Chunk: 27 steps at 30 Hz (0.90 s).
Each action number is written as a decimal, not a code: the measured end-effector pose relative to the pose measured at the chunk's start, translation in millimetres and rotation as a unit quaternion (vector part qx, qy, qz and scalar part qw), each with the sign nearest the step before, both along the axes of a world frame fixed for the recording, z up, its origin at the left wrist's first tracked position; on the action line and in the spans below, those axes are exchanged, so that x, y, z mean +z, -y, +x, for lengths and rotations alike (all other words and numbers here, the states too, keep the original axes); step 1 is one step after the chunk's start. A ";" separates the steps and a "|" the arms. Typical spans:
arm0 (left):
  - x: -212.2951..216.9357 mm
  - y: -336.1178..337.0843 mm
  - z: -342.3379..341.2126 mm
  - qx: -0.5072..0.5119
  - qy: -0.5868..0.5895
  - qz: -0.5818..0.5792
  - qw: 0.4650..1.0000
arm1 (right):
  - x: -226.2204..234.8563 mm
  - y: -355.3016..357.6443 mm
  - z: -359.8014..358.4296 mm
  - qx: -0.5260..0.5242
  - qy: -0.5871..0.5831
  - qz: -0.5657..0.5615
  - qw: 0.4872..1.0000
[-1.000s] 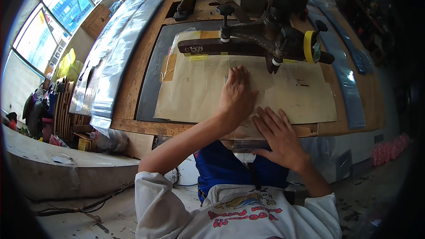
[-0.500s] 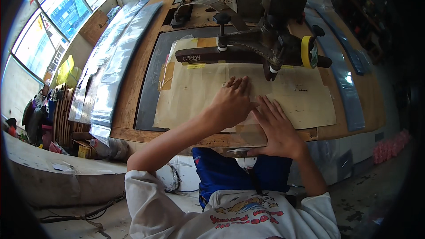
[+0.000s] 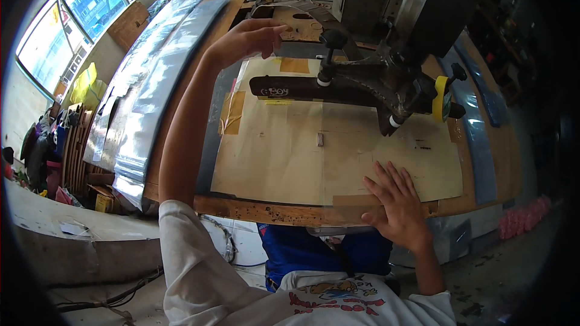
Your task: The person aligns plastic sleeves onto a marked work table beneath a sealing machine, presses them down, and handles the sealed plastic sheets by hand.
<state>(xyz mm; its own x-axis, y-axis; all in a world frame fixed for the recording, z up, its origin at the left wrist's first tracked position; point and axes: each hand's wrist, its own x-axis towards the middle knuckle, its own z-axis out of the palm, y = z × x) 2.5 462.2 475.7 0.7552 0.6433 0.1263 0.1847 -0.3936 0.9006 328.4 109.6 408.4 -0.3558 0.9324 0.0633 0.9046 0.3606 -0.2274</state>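
Observation:
A large cream sheet [image 3: 272, 163], patched with brown tape, lies on the grey plate of a bench machine. My right hand [image 3: 399, 208] rests near the sheet's front edge with its fingers spread, beside a thin see-through film [image 3: 347, 205] that overlaps the edge. Raised at the far left, my left hand [image 3: 251, 39] is beyond the end of the machine's dark bar [image 3: 290, 87]. Its fingers are loosely stretched and nothing shows in them; whether it touches the machine, I cannot tell. A small grey rectangular piece [image 3: 320, 139] sits mid-sheet.
Above the sheet hangs the machine's dark metal head [image 3: 386, 78], with black knobs and a yellow tape roll [image 3: 441, 99]. Stacked clear plastic sheets [image 3: 163, 84] cover the bench's left side. More plastic strips [image 3: 477, 169] lie on the right. The wooden bench edge [image 3: 272, 211] runs along the front.
My left hand has left the sheet's middle and moved up and to the far left. My right hand has shifted slightly right and nearer. The small grey piece is now uncovered.

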 end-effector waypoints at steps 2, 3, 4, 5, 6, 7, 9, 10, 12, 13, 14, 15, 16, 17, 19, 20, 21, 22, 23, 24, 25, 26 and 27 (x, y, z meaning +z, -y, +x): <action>-42.4 -24.1 -17.4 0.110 0.015 0.047 0.993 | -2.1 -6.5 -3.2 -0.002 -0.002 0.002 1.000; -66.6 -31.5 -24.3 0.110 -0.003 0.054 0.992 | -4.1 -10.0 -4.0 -0.003 -0.010 -0.008 1.000; -87.4 -39.4 -26.3 0.106 -0.029 0.189 0.976 | -3.6 -14.7 -5.1 -0.006 -0.016 -0.018 1.000; -96.6 -40.5 -20.2 0.108 -0.054 0.215 0.969 | -4.1 -20.7 -2.3 -0.008 -0.009 -0.018 1.000; -91.7 -32.5 -4.5 0.120 -0.056 0.190 0.973 | -3.9 -22.0 3.7 -0.012 -0.008 -0.020 1.000; -83.8 -26.4 8.4 0.132 -0.059 0.164 0.976 | -3.8 -23.9 7.5 -0.016 -0.007 -0.022 1.000; -76.6 -22.0 10.9 0.112 -0.088 0.230 0.963 | 1.2 -28.5 3.6 -0.021 0.007 -0.024 0.999; -76.1 -20.5 11.0 0.090 -0.120 0.302 0.941 | 2.4 -31.5 0.7 -0.028 0.015 -0.018 0.999; -84.9 -20.4 11.6 0.101 -0.120 0.363 0.918 | 1.9 -38.7 -5.4 -0.032 0.011 -0.016 0.999; -88.4 -20.8 12.0 0.105 -0.122 0.425 0.891 | 1.6 -41.5 -7.9 -0.041 0.004 -0.014 0.999; -86.5 -19.7 14.1 0.107 -0.121 0.423 0.892 | 0.8 -42.9 -8.9 -0.040 0.006 -0.015 0.999; -83.2 -19.8 15.6 0.097 -0.128 0.396 0.904 | -0.1 -43.6 -9.6 -0.051 0.007 -0.014 0.999; -80.7 -19.0 17.1 0.086 -0.135 0.368 0.916 | -1.0 -44.0 -9.2 -0.063 0.007 -0.013 0.998; -83.3 -20.4 15.1 0.087 -0.136 0.367 0.916 | -1.6 -43.6 -10.3 -0.062 0.007 -0.015 0.998; -88.1 -23.7 12.2 0.059 -0.048 0.373 0.925 | -2.5 -42.7 -11.9 -0.068 0.008 -0.005 0.998; -89.3 -26.1 11.9 0.059 -0.049 0.370 0.926 | -2.5 -43.2 -11.7 -0.067 0.007 -0.008 0.998; -89.7 -29.0 11.1 0.053 -0.056 0.374 0.924 | -2.3 -44.8 -12.1 -0.068 0.010 -0.006 0.998; -91.2 -30.5 10.4 0.048 -0.064 0.377 0.923 | -2.0 -46.6 -12.5 -0.068 0.013 -0.003 0.998; -93.6 -30.9 11.1 0.045 -0.064 0.375 0.924 | -2.4 -49.5 -13.2 -0.070 0.012 -0.005 0.997; -96.0 -30.9 11.6 0.054 -0.062 0.374 0.924 | -2.6 -52.8 -13.9 -0.071 0.012 -0.006 0.997; -98.1 -31.1 12.1 0.064 -0.060 0.372 0.924 | -3.2 -54.2 -14.7 -0.070 0.013 -0.007 0.997; -98.2 -31.5 12.5 0.065 -0.061 0.370 0.925 | -3.0 -54.7 -14.9 -0.068 0.012 -0.008 0.998; -97.5 -33.0 14.2 0.062 -0.070 0.373 0.923 | -2.0 -54.9 -15.4 -0.074 0.017 -0.010 0.997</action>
